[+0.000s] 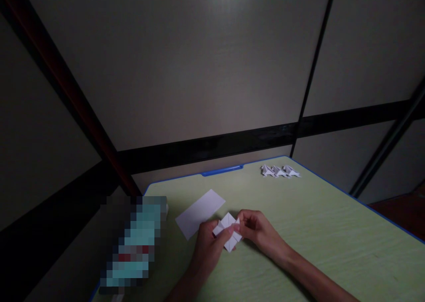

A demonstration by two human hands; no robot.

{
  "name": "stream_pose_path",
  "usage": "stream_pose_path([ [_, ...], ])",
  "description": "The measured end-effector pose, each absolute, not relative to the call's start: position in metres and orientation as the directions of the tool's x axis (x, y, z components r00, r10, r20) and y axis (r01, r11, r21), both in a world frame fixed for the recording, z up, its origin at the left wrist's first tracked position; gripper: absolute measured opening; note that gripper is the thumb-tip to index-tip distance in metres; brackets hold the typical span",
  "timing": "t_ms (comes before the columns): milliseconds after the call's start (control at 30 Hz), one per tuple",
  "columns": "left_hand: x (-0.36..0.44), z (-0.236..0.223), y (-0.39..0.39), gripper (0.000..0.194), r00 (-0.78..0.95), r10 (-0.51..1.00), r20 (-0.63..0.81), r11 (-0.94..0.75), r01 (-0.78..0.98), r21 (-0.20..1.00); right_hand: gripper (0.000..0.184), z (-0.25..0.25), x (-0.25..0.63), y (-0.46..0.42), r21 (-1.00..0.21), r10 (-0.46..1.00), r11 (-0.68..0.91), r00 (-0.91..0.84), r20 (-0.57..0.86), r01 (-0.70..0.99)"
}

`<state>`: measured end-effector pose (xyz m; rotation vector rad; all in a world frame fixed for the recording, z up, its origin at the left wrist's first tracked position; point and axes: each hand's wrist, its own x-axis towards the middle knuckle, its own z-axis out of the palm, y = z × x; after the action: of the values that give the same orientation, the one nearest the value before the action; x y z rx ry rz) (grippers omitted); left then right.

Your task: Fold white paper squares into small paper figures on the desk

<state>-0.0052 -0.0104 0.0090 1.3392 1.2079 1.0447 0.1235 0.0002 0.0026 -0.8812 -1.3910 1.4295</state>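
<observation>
A small white folded paper (228, 220) with crease lines and several flaps is held above the table between both hands. My left hand (208, 243) grips it from the left, the thumb lying across its top face and the other fingers partly hidden underneath. At its right corner, my right hand (255, 226) pinches a flap between thumb and fingers. Just behind the left hand lies a flat white paper sheet (200, 212). Three folded paper figures (279, 171) stand in a row near the far right edge of the table.
The light green table (332, 231) has a blue rim and a blue handle-like strip (222, 170) at its far edge. A pixelated, teal-coloured object (136, 244) is at the left edge. Behind the table rise large cabinet panels (206, 71) with a dark band.
</observation>
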Motion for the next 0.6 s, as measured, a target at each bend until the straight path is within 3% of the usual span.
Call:
stream_pose_path([
  [233,-0.0060,0.0056,-0.0108,0.020,0.172,0.985,-0.015,-0.001,0.091,0.996,0.031,-0.0018,0.1263,0.0007,-0.987,0.942,0.051,-0.320,0.098,-0.154],
  [400,-0.0074,0.0025,-0.0096,0.020,0.232,0.973,-0.011,-0.008,0.078,0.997,0.034,-0.0034,0.1267,0.0000,-0.995,0.949,0.068,-0.302,0.088,-0.076],
  [600,-0.0092,0.0024,-0.0081,0.018,0.197,0.979,-0.041,0.036,0.025,0.999,0.035,0.0027,0.1252,-0.0009,-0.993,0.945,0.096,-0.307,0.112,-0.068],
])
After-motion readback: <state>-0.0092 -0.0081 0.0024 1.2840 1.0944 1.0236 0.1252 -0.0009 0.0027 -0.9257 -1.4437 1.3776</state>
